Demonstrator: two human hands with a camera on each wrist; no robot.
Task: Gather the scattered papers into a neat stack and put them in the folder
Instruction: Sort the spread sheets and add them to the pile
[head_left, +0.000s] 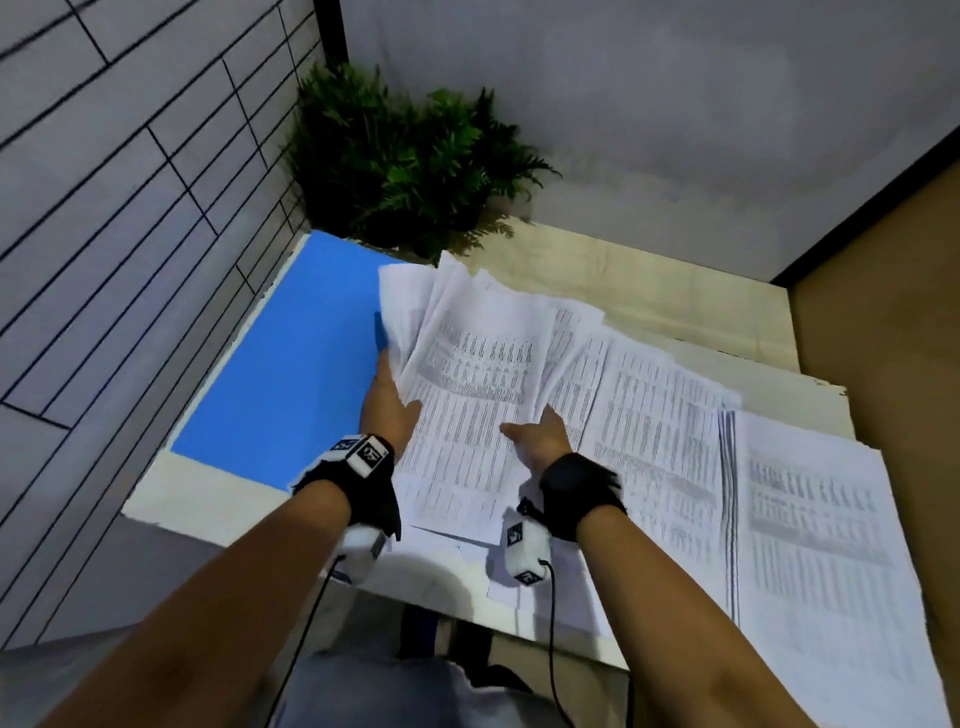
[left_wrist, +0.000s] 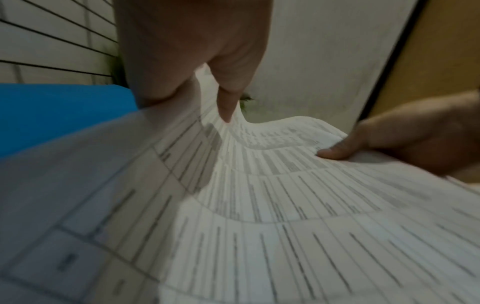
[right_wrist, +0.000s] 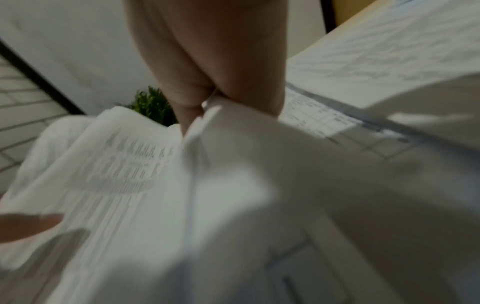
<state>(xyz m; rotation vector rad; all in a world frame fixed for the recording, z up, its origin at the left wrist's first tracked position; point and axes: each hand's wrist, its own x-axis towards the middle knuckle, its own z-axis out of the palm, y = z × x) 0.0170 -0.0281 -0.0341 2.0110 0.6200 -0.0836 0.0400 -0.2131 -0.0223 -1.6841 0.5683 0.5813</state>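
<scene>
White printed paper sheets (head_left: 470, 384) pinched at both side edges — left hand (head_left: 387, 402), right hand (head_left: 540, 436) — for squaring beside the flat blue folder (head_left: 291, 364).

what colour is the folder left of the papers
Bright blue: the folder lies flat on the table beside the papers, clearest in the head view.

The papers (head_left: 649, 415) carry printed tables in fine rows, too blurred to read. The white blocks (head_left: 363, 453) on the wrist straps bear black-and-white square markers, no legible words
</scene>
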